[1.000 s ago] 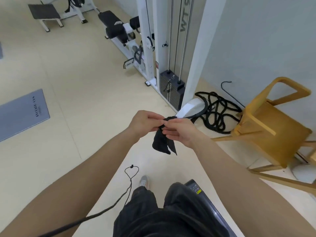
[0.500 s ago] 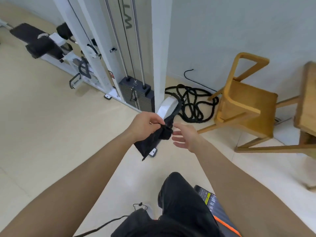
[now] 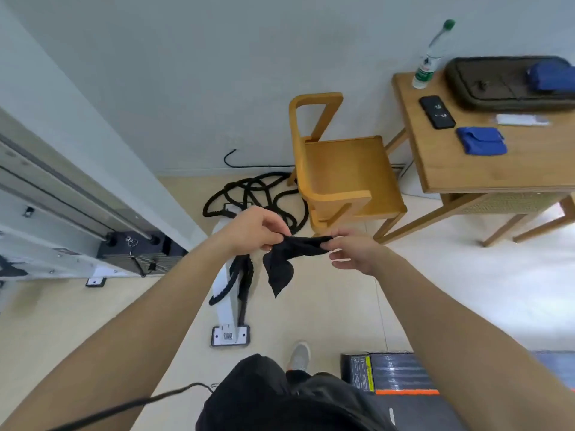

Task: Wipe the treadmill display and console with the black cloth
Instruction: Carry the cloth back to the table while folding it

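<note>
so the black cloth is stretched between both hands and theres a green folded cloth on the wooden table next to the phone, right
Not quite. The folded cloth on the wooden table beside the phone is blue, not green, as the head view shows. The black cloth is indeed held between the left hand and right hand.

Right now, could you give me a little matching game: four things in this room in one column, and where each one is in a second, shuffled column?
Things:
1. black cloth
2. water bottle
3. black rope
4. phone

Places:
A. coiled on the floor by the wall
B. lying flat on the wooden table
C. standing at the table's back corner
D. stretched between the left hand and right hand

Pairs: 1-D, 2-C, 3-A, 4-B
</note>
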